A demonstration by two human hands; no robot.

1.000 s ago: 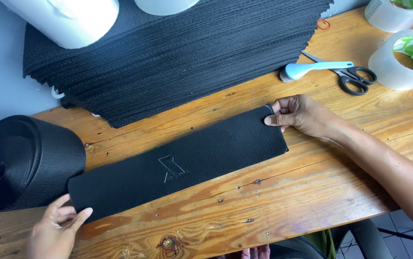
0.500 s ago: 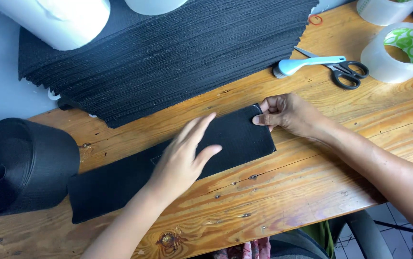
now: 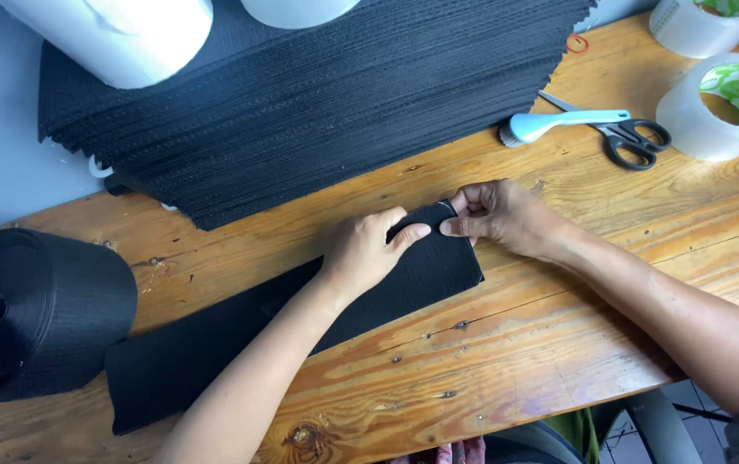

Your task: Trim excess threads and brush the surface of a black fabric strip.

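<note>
A long black fabric strip (image 3: 215,348) lies slanted across the wooden table (image 3: 558,344). My left hand (image 3: 365,253) rests on the strip's right end, fingertips at its upper right corner. My right hand (image 3: 498,215) pinches that same corner between thumb and fingers, lifting its edge slightly. The two hands almost touch. My left forearm covers the middle of the strip.
A tall stack of black fabric sheets (image 3: 301,94) fills the back of the table, with white rolls (image 3: 120,34) on it. A black webbing roll (image 3: 26,314) sits at the left. Blue-handled scissors (image 3: 593,129) and clear tape rolls (image 3: 726,107) lie at the back right.
My left hand has moved from the strip's left end across to its right end, meeting my right hand. My right hand stays at the corner, now pinching it.
</note>
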